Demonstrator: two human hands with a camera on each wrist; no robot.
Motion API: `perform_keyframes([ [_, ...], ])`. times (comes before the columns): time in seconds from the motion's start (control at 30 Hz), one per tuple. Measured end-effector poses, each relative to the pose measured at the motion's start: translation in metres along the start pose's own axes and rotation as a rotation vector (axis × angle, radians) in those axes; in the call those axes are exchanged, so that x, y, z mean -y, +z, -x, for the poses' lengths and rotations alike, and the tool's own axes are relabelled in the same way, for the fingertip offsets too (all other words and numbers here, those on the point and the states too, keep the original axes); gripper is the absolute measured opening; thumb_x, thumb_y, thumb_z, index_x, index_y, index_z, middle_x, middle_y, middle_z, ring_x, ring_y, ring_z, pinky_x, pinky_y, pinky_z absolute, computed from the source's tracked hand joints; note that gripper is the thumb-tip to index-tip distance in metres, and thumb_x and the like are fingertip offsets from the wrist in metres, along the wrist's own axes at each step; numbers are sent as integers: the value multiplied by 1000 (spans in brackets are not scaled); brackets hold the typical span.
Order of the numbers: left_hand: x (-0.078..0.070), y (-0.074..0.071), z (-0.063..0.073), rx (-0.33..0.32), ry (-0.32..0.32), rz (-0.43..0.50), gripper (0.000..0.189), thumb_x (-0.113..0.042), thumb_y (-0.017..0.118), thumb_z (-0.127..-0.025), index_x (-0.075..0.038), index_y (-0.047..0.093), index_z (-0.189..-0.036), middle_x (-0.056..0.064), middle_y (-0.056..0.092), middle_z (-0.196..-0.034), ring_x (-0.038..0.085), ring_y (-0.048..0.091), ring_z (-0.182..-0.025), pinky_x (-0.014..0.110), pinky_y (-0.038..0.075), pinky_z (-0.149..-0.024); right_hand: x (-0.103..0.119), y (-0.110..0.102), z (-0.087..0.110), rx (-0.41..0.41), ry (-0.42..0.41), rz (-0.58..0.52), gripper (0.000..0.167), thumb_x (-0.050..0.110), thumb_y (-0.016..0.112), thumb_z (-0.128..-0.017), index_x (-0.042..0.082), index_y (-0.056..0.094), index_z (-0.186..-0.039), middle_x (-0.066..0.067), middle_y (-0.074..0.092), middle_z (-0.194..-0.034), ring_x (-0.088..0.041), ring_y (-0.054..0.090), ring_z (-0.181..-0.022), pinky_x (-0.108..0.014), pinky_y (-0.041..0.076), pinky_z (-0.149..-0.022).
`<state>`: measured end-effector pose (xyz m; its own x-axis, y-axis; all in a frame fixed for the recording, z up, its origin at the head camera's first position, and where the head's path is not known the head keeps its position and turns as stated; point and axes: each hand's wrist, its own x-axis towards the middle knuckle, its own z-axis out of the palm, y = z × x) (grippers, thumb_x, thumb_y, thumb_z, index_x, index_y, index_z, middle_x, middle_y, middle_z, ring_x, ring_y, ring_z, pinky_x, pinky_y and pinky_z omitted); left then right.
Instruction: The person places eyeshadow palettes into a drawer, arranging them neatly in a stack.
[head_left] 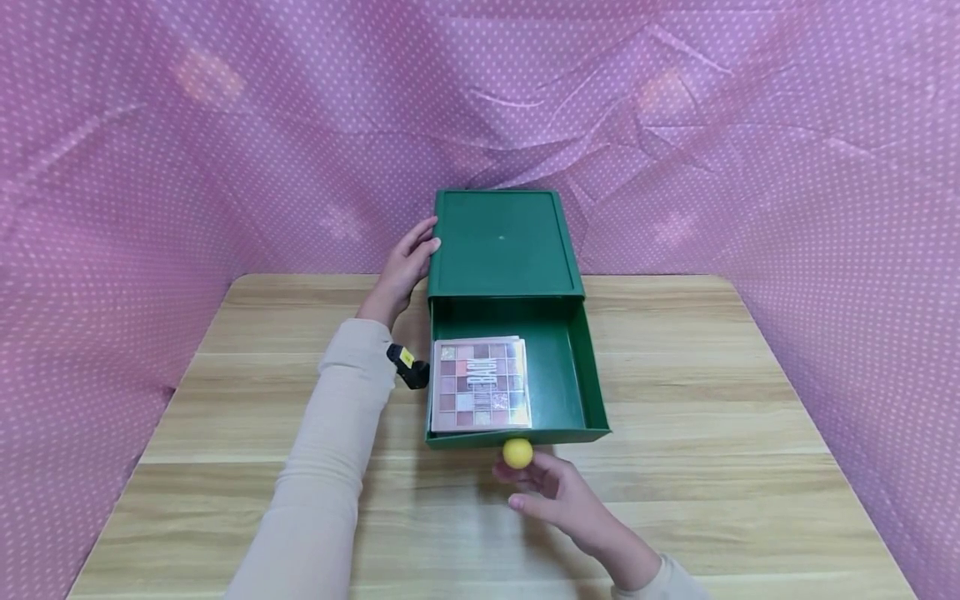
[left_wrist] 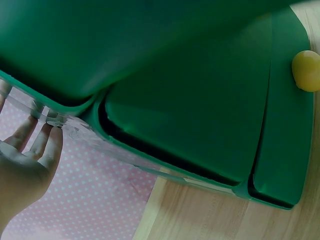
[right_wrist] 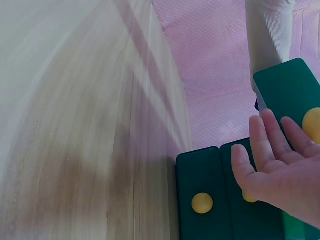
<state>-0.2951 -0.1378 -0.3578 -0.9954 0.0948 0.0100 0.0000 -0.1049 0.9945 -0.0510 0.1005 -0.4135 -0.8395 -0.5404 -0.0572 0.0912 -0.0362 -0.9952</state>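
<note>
A green drawer cabinet (head_left: 498,242) stands on the table, its top drawer (head_left: 558,375) pulled out toward me. Inside, on the left, lies an eyeshadow palette (head_left: 480,387) with a grid of pink and mauve squares; a second edge peeks out behind it. My left hand (head_left: 405,271) rests with extended fingers against the cabinet's left side. By the drawer's round yellow knob (head_left: 517,453) is my right hand (head_left: 566,504), fingers loosely spread and not curled round it. In the right wrist view that hand (right_wrist: 280,160) appears beside the knob (right_wrist: 312,125).
Lower drawers in the cabinet are closed, with a yellow knob (right_wrist: 202,203) on the bottom one. A black device (head_left: 408,367) sits at my left wrist. The wooden table (head_left: 705,433) extends to both sides, and pink dotted cloth (head_left: 300,150) hangs around it.
</note>
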Motion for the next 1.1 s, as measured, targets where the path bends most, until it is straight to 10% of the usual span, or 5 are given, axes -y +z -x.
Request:
perform_keyframes([
  [1.1,-1,-2,1,5,6,-15,43,-25,51,-88,-24,40,-130,2,35,-130,19,42,-110,34,37,-89,6,6,-13,-202,-9,-116,30,8,54,-84,-17,52,-102,-13,62,-89,-21,58,-84,-37,43,-82],
])
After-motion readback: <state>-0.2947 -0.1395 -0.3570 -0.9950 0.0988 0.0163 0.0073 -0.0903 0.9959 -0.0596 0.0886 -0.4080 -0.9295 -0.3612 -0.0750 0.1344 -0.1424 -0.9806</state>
